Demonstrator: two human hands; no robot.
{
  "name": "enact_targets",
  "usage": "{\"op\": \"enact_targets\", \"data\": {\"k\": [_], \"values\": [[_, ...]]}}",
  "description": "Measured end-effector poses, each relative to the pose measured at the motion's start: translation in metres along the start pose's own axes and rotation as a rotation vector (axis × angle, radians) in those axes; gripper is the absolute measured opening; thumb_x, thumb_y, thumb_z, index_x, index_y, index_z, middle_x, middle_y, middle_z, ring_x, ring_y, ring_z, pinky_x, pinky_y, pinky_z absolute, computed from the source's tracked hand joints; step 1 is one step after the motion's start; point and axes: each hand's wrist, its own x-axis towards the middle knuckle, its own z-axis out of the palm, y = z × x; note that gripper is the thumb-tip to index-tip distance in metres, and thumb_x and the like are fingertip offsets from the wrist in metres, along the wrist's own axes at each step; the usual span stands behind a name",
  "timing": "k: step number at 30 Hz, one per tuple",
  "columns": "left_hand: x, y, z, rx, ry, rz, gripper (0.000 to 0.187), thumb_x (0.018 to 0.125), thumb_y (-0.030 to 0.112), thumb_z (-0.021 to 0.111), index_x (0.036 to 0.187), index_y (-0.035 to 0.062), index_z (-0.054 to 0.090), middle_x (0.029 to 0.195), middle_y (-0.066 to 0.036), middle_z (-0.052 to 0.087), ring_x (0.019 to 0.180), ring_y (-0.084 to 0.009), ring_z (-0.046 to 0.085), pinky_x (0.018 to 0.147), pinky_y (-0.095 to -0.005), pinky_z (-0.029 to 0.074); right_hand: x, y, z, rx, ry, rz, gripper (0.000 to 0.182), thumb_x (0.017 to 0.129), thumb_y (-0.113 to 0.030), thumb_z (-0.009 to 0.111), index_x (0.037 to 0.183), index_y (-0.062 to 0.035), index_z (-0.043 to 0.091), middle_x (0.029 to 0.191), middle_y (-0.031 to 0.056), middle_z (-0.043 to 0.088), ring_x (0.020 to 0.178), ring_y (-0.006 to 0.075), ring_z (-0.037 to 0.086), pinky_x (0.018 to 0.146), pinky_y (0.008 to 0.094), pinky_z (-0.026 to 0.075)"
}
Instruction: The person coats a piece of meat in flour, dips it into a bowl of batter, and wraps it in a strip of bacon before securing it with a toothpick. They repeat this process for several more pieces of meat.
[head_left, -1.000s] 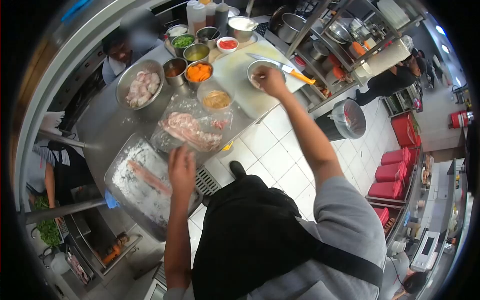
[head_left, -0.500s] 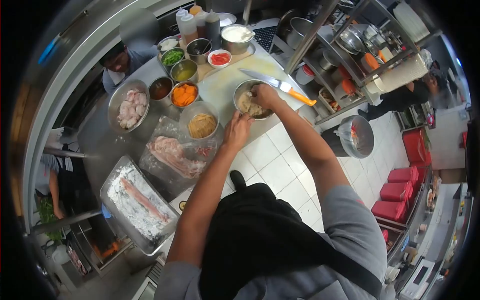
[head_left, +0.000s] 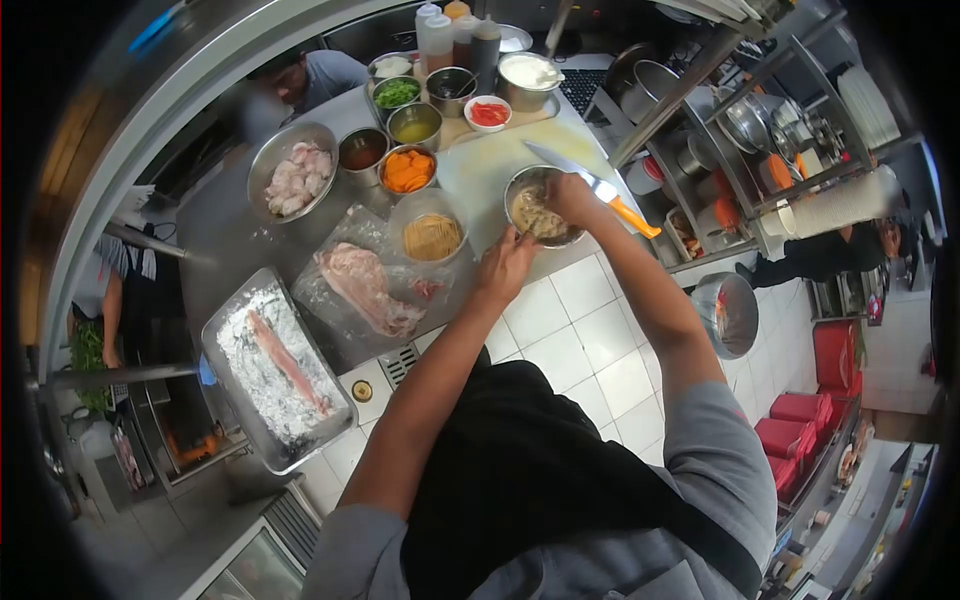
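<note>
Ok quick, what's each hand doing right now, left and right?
Left hand: on the near rim of the bowl; grip cannot be told.
Right hand: over the bowl's far side, fingers in the food; grip cannot be told.

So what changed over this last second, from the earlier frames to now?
The left hand left the floured tray and moved right to the rim of the small metal bowl. The right hand stayed at that bowl, now reaching into it. The meat strip on the tray, the knife and the other bowls lie as before.
</note>
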Motion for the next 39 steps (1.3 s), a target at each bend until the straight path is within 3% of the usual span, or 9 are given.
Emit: {"op": "enact_targets", "data": {"k": [3,6,10,12,16,20,24,32,39], "values": [[0.001,0.005,-0.002,-0.012,0.003,-0.021,0.029,0.093,0.030,0.065,0.107,0.0043,0.067,0.106,-0.021,0.061,0.087,-0.0411,0.067,0.076,-0.0512,0.055,-0.013,-0.003,-0.029,0.218,0.203,0.056,0.025,0.073,-0.016,0.074,0.088,0.0015,0.065,0.082,0.0253,0.069,0.078,0.0369,0.070,0.071,0.0449,0.055],[-0.002,0.010,-0.012,-0.030,0.056,-0.021,0.030,0.093,0.029,0.065,0.109,0.0043,0.067,0.110,-0.023,0.063,0.089,-0.0416,0.067,0.078,-0.0509,0.055,-0.027,-0.020,-0.052,0.698,0.188,0.141,0.024,0.079,-0.011,0.071,0.100,-0.0001,0.065,0.088,0.0136,0.071,0.080,0.0242,0.068,0.073,0.0351,0.054],[-0.053,-0.006,-0.090,-0.066,-0.030,-0.191,0.035,0.092,0.026,0.064,0.119,0.0049,0.064,0.107,-0.022,0.067,0.091,-0.0412,0.068,0.079,-0.0495,0.055,-0.053,-0.091,-0.057,1.274,-0.049,0.068,0.024,0.087,0.002,0.063,0.110,-0.0025,0.063,0.108,0.0051,0.067,0.096,0.0122,0.062,0.084,0.0285,0.051],[-0.099,-0.041,-0.128,-0.145,0.075,0.007,0.037,0.090,0.019,0.065,0.125,0.0057,0.062,0.098,-0.019,0.071,0.089,-0.0411,0.068,0.075,-0.0478,0.055,-0.067,-0.154,-0.032,1.355,-0.207,0.088,0.024,0.087,0.005,0.062,0.110,-0.0029,0.062,0.109,0.0052,0.066,0.097,0.0109,0.061,0.086,0.0274,0.050],[-0.248,-0.138,-0.241,-0.304,0.414,-0.583,0.030,0.089,0.000,0.060,0.119,0.0020,0.065,0.097,-0.009,0.075,0.072,-0.0166,0.066,0.065,-0.0323,0.053,-0.098,-0.282,0.027,1.367,-0.421,-0.318,0.027,0.085,0.010,0.065,0.106,-0.0061,0.061,0.098,0.0005,0.061,0.093,0.0107,0.061,0.083,0.0286,0.052],[-0.388,-0.188,-0.335,0.226,0.629,-0.690,0.024,0.089,0.008,0.066,0.111,0.0003,0.068,0.102,-0.018,0.064,0.090,-0.0333,0.063,0.078,-0.0419,0.052,-0.125,-0.431,0.080,1.119,-0.637,-0.506,0.018,0.084,0.002,0.070,0.099,-0.0045,0.062,0.093,0.0033,0.062,0.090,0.0111,0.063,0.081,0.0280,0.053],[-0.439,-0.198,-0.345,0.471,0.689,-0.695,0.035,0.085,0.016,0.073,0.115,-0.0001,0.066,0.108,-0.018,0.058,0.103,-0.0367,0.056,0.091,-0.0457,0.045,-0.128,-0.516,0.149,0.886,-0.560,-0.718,0.019,0.081,-0.013,0.075,0.091,-0.0024,0.062,0.082,0.0142,0.064,0.078,0.0276,0.066,0.075,0.0376,0.053],[-0.435,-0.215,-0.314,-0.105,0.864,-0.834,0.033,0.080,0.005,0.072,0.112,-0.0002,0.066,0.093,-0.018,0.060,0.082,-0.0303,0.060,0.076,-0.0403,0.050,-0.136,-0.528,0.186,0.234,-0.381,-0.995,0.011,0.080,-0.006,0.062,0.089,-0.0041,0.066,0.098,0.0163,0.057,0.098,0.0363,0.059,0.085,0.0450,0.049],[-0.430,-0.236,-0.310,-0.274,0.972,-0.770,0.026,0.083,0.004,0.069,0.107,-0.0035,0.067,0.067,-0.005,0.056,0.061,-0.0118,0.051,0.059,-0.0297,0.044,-0.130,-0.538,0.177,0.207,-0.403,-1.098,0.028,0.078,-0.006,0.063,0.105,-0.0053,0.065,0.094,0.0148,0.058,0.096,0.0356,0.059,0.083,0.0456,0.050]]}}
